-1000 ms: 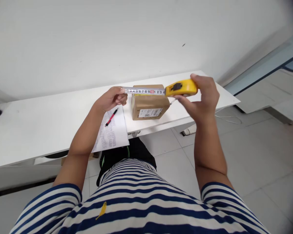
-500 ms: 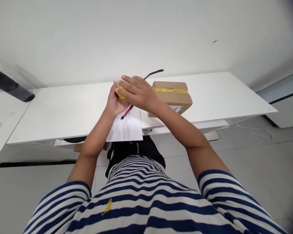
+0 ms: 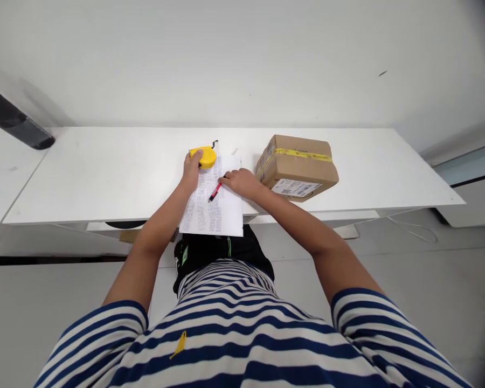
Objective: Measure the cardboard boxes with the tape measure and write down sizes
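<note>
My left hand (image 3: 191,171) is closed round one side of a yellow tape measure (image 3: 208,157), at the top edge of a written sheet of paper (image 3: 230,218). A short dark end of the tape sticks out at the tape measure's far side. On the sheet lies a red and black pen (image 3: 215,192), slanting toward my body. The fingers of my right hand (image 3: 243,182) are closed on the pen's far end, with the palm side hidden. Handwriting in columns covers much of the paper, which overhangs the table's front edge.
Right of my hand stands a taped cardboard box (image 3: 307,167) with a white label on its front. A white table (image 3: 105,178) runs along the wall. At the far left a black cylindrical object (image 3: 16,118) slants in.
My hands have parted and come down to the paper. The long stretch of tape has drawn back to a short end. My right hand has left the tape measure and taken the pen.
</note>
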A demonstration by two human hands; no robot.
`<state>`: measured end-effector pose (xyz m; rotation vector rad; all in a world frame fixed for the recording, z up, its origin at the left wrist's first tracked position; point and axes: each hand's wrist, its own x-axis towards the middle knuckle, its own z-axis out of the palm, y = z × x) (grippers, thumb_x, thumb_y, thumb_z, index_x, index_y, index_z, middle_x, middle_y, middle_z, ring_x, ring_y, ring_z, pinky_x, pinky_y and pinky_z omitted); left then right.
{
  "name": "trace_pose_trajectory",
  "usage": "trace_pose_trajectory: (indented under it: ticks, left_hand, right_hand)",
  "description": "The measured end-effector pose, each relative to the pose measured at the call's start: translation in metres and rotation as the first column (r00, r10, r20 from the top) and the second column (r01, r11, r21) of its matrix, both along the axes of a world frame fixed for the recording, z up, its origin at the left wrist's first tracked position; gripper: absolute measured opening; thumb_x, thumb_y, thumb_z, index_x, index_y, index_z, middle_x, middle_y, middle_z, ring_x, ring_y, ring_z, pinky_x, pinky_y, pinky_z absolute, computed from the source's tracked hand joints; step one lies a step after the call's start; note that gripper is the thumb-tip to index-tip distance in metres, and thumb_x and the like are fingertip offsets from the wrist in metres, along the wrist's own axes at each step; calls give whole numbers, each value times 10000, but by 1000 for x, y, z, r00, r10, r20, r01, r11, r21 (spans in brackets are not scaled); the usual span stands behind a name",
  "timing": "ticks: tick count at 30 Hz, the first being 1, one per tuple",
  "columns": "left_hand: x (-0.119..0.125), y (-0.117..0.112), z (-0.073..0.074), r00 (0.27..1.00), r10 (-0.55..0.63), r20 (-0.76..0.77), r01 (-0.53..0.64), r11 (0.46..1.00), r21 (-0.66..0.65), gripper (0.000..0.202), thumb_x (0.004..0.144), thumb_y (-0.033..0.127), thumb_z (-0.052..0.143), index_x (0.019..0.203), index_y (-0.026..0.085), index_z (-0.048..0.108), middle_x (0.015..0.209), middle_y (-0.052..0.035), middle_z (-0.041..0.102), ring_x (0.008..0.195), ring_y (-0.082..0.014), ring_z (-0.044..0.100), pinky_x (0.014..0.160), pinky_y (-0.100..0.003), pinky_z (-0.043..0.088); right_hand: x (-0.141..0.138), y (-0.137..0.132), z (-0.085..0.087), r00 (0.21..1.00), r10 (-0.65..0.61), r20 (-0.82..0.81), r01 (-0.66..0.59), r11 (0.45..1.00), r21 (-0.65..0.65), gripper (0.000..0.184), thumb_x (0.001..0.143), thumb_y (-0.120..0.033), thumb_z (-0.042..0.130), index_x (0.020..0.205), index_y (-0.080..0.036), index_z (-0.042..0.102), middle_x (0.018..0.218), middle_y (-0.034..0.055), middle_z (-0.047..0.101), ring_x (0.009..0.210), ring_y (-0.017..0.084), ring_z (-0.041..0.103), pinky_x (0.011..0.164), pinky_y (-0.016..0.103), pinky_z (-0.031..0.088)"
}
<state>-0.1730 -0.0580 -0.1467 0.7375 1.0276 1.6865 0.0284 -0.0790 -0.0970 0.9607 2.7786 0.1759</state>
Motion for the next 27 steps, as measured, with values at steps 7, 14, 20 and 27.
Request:
trace_pose_trajectory:
  ticks: [7,14,20,27]
  left_hand:
    - [2,-2,-12,976,36,-217,-43,999,-28,554,804,631,883,1024,233,567,1015,-28,670,972,-183,693,921,-331,557]
    - [3,-4,-16,923,24,-383,-30,999,-10,611,803,718,847,1001,230,536,1011,-25,616,1034,-207,677,994,-389,573]
    - [3,0,-25,894,-33,-446,48,999,22,690,766,798,813,1085,236,571,1100,-43,620,1179,-247,678,1108,-458,546]
    - [7,-4,-17,899,-28,-437,29,1000,-4,618,804,737,835,1108,248,612,1138,-55,629,1281,-276,648,1143,-448,520]
  right_hand:
    - [13,-36,-35,681,-134,-720,-20,979,-202,511,1077,-622,455,984,-214,749,905,89,774,804,214,666,752,340,453]
    - [10,-49,-56,202,-668,-716,-160,699,-697,768,938,-930,403,1088,-248,724,673,-21,636,561,157,522,611,333,446]
    - [12,-51,-50,192,-659,-727,-83,728,-681,745,890,-909,546,545,-253,467,587,18,608,608,161,571,626,343,434]
    - [13,-51,-51,233,-680,-696,-87,698,-711,612,933,-725,632,566,-238,575,671,45,726,684,186,656,649,342,483]
